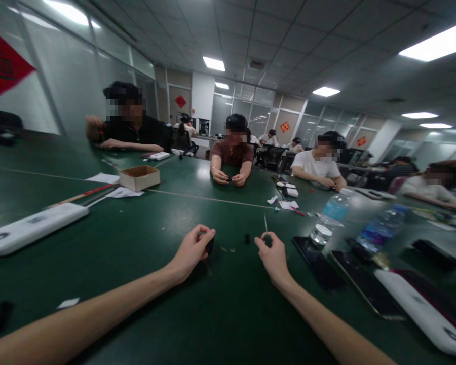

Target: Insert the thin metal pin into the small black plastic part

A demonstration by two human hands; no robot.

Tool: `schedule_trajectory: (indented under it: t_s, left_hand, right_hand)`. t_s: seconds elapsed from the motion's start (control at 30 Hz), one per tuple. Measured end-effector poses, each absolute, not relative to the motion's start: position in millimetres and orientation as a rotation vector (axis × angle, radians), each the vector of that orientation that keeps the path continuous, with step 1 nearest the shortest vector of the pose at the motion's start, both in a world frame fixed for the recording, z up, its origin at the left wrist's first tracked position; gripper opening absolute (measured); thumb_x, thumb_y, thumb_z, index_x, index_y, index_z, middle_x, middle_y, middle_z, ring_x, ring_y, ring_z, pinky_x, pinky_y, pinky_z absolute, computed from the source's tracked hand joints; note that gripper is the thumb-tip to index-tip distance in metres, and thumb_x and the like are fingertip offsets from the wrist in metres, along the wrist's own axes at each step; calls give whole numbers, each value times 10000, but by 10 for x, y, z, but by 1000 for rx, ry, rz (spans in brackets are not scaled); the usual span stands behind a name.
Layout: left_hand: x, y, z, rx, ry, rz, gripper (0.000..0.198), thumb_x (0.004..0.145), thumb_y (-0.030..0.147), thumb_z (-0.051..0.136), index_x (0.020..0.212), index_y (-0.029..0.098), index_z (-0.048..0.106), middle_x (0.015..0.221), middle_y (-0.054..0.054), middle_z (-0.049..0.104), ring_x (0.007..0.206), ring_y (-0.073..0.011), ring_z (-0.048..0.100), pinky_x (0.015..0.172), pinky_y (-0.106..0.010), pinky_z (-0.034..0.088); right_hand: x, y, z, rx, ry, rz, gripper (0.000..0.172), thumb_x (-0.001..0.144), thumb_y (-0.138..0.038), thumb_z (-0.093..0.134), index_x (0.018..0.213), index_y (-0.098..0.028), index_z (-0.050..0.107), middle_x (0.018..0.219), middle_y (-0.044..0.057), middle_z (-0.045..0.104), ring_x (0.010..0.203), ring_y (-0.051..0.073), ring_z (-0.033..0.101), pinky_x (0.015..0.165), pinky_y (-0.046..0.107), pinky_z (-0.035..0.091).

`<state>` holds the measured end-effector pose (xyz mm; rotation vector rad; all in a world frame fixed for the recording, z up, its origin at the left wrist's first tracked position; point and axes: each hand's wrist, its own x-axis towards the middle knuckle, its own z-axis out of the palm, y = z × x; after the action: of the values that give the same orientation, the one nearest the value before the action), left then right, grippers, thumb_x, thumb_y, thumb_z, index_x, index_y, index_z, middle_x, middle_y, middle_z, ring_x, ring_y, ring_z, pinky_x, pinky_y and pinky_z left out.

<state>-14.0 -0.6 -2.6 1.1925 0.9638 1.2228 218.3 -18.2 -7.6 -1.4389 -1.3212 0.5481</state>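
Observation:
My left hand (193, 251) is closed above the green table, its thumb pressed along a small black object (210, 246) that the fingers mostly hide. Between the thumb and fingers of my right hand (274, 257) is a slim screwdriver (265, 223), its thin metal shaft pointing up and away from me; its dark handle is largely covered. A little black piece (247, 238) lies on the table between the two hands, nearer the right one. Several tiny pale scraps (228, 249) lie beside the left hand.
Right of my right hand lie dark phones (317, 261), water bottles (382, 230) and a white device (421, 309). A cardboard box (140, 177) and a long white device (38, 225) sit at left. Several people sit around the table, one (233, 152) straight across.

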Motion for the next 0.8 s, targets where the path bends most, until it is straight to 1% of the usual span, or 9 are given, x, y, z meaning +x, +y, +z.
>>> schedule_trajectory:
  t_s: [0.1,0.2,0.33,0.47,0.57,0.63,0.7,0.77,0.8]
  left_hand:
    - [-146,-20,-17,1194,944,1212,321,763,503,595,831,197,525,542,82,405,441,-51,354,414,-141,260]
    - [-149,-37,2,1193,906,1205,333,760,509,595,829,193,516,544,88,387,435,-49,343,417,-143,247]
    - [-147,-68,43,1207,884,1191,344,765,520,587,829,193,503,538,96,359,426,-48,322,415,-143,227]
    - [-141,-99,71,1226,878,1186,355,765,537,574,838,197,504,554,93,382,427,-46,318,412,-143,234]
    - [-138,-101,66,1225,870,1181,346,772,535,566,842,202,504,548,95,371,425,-46,317,411,-139,244]
    - [-136,-95,59,1215,874,1186,354,768,543,563,844,203,504,545,96,363,423,-46,319,410,-139,254]
    - [-135,-90,57,1212,871,1181,358,770,549,555,849,204,503,554,93,371,428,-49,324,412,-141,260]
    - [-132,-94,62,1223,877,1163,351,782,548,541,854,207,500,565,89,384,438,-52,331,419,-141,266]
    - [-130,-99,67,1238,888,1151,343,790,543,533,863,209,500,572,85,392,447,-55,341,424,-141,271]
  right_hand:
    - [2208,-147,-58,-1517,-1390,509,277,761,-448,563,801,-174,570,623,-18,530,551,141,494,490,229,351]
    - [2226,-79,5,-1590,-1471,505,277,745,-445,578,763,-170,606,656,-2,582,600,147,530,526,228,360]
    - [2233,76,109,-1692,-1559,563,315,732,-470,602,729,-159,648,634,16,616,577,147,552,516,229,348]
    - [2194,196,188,-1740,-1617,627,201,662,-353,692,665,-156,652,594,18,618,557,145,561,513,228,344]
    - [2113,180,227,-1691,-1648,678,121,643,-269,693,651,-154,655,605,19,623,574,147,568,530,229,360]
    - [2033,123,235,-1619,-1661,718,123,666,-273,670,676,-150,663,637,22,626,598,144,571,542,225,372]
    - [1941,53,224,-1535,-1661,771,177,735,-317,609,769,-155,673,667,10,621,591,125,558,531,212,378]
    - [1853,-13,195,-1474,-1655,859,256,785,-377,557,873,-159,657,587,-25,562,471,94,485,451,196,350]
    - [1815,-40,177,-1448,-1653,912,299,810,-412,525,919,-160,642,525,-49,505,412,83,430,406,189,322]
